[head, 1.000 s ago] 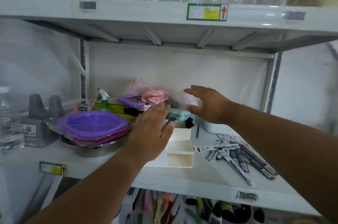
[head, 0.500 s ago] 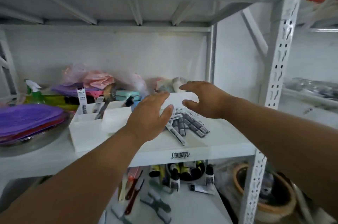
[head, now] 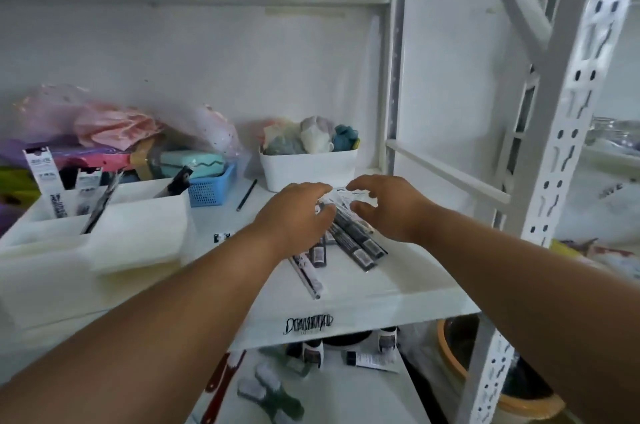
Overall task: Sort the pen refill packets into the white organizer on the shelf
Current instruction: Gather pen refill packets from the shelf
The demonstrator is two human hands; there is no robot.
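Head view: both forearms reach over the shelf (head: pixel 398 288). Left hand (head: pixel 294 215) and right hand (head: pixel 388 207) hover open, fingers curled, over the loose pile of pen refill packets (head: pixel 349 247). White organizer (head: pixel 138 226) sits left, holding several packets upright.

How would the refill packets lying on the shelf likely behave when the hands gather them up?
The packets look long, thin and flat, so probably light and somewhat bendy. Their wrapping seems glossy, so they may slide over each other or off the smooth shelf. They lie overlapping, so lifting several together could let one slip out.
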